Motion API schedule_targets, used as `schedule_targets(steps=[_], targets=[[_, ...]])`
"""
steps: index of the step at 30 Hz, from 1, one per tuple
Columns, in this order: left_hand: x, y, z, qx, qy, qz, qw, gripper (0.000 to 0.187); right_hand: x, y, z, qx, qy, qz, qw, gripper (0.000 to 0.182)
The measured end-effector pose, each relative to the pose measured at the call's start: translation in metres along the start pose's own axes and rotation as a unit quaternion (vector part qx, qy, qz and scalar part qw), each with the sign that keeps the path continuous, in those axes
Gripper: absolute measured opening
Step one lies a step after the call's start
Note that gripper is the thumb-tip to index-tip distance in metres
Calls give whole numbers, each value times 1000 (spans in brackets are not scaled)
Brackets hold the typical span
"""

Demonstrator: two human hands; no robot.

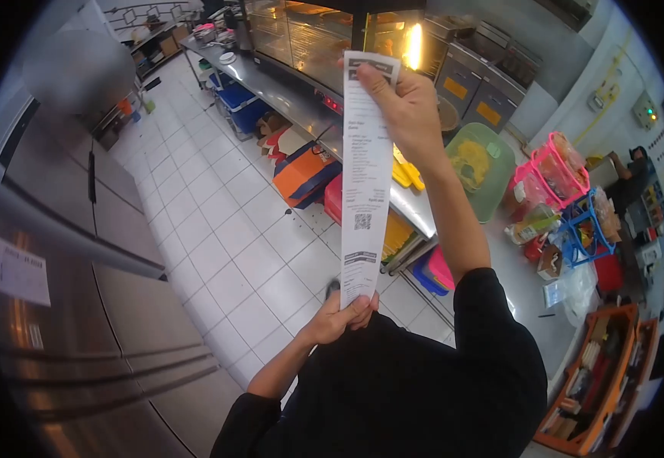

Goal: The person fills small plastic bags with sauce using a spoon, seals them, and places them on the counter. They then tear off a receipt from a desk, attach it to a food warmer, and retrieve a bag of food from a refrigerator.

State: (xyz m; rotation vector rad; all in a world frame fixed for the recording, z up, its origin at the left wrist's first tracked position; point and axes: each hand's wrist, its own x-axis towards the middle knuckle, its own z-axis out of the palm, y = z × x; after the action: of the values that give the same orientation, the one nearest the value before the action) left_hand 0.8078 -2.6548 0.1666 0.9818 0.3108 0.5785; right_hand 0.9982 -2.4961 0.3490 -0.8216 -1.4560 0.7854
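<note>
A long white printed receipt (364, 175) is stretched upright in front of me, with lines of text and a QR code on its lower half. At the top end, my right hand (406, 111) pinches it, thumb on the printed side. Low down, near my black shirt, my left hand (337, 320) grips the bottom end between thumb and fingers. The paper hides part of the steel counter and floor behind it.
A lit glass display cabinet (301, 34) stands on a steel counter ahead. On the right are a green tub (475, 172), pink basket (559, 172), blue basket (587, 229) and orange crate (591, 382). Steel refrigerators (49, 252) line the left. Another person (628, 179) is far right.
</note>
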Motion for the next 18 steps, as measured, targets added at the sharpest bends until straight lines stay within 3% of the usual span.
schedule_targets(steps=[4, 6, 7, 11, 15, 18], targets=[[48, 37, -82, 21, -33, 0, 999, 33, 75, 69, 8, -11, 73, -49, 996, 29], [73, 56, -118, 19, -29, -3, 999, 32, 116, 95, 21, 19, 142, -77, 987, 38], [87, 67, -137, 7, -37, -2, 999, 32, 139, 109, 21, 8, 143, -84, 986, 53], [134, 123, -214, -21, -66, -32, 997, 30, 218, 141, 27, -20, 172, -88, 981, 58], [178, 165, -276, 19, -51, -51, 997, 31, 281, 191, 28, -78, 242, -107, 961, 52], [210, 185, -320, 5, -123, -77, 989, 28, 318, 223, 21, -158, 262, -104, 946, 50]])
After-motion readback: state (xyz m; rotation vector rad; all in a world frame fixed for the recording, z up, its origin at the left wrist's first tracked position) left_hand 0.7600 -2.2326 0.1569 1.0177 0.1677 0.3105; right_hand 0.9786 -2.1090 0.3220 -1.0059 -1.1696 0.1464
